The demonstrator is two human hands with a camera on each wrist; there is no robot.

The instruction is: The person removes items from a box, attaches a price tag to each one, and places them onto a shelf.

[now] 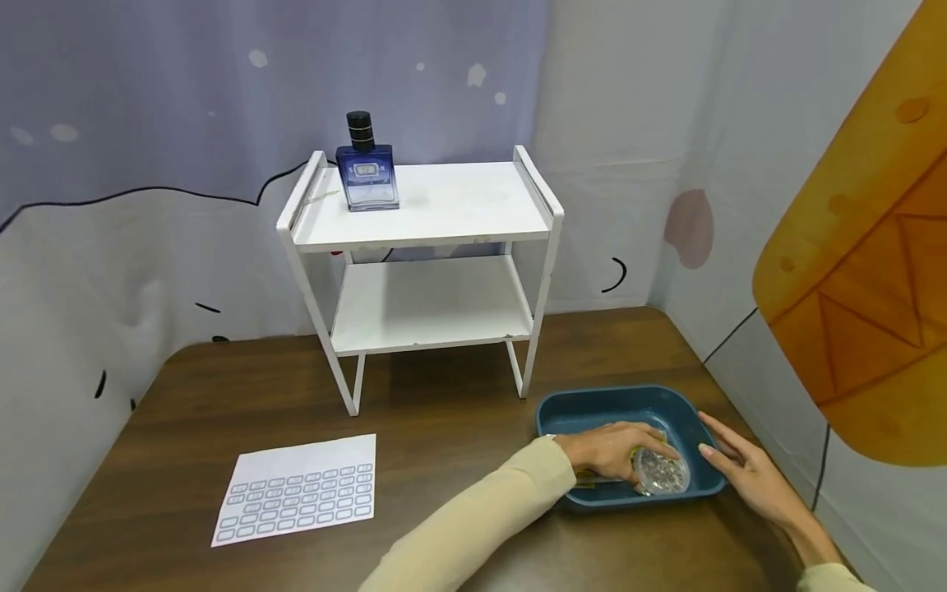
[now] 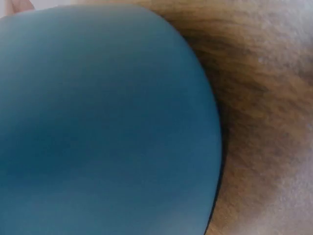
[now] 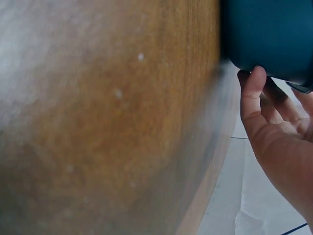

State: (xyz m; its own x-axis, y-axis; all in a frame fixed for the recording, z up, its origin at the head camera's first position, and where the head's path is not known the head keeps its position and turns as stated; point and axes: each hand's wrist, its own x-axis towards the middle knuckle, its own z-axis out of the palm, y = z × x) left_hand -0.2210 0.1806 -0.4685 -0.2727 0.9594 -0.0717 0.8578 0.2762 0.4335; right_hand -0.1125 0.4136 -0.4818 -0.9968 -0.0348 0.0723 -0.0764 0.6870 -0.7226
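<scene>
A dark blue tray [image 1: 592, 399] sits on the right part of the table; its outer wall [image 2: 107, 117] fills much of the left wrist view. My left hand [image 1: 610, 450] reaches down into it, fingers curled on a round clear case [image 1: 662, 472] holding small silvery bits. Something yellow lies partly hidden under that hand; its kind cannot be told. At the tray's right end, my right hand [image 1: 755, 481] touches the rim with thumb and fingers extended. In the right wrist view, the right thumb [image 3: 254, 83] rests against the tray's outer wall.
A white two-tier shelf [image 1: 436, 300] stands at the back of the brown table [image 1: 444, 460], with a blue perfume bottle [image 1: 370, 177] on its top left. A white sheet of printed labels [image 1: 299, 491] lies at the front left. Patterned cloth walls [image 1: 621, 99] enclose the table.
</scene>
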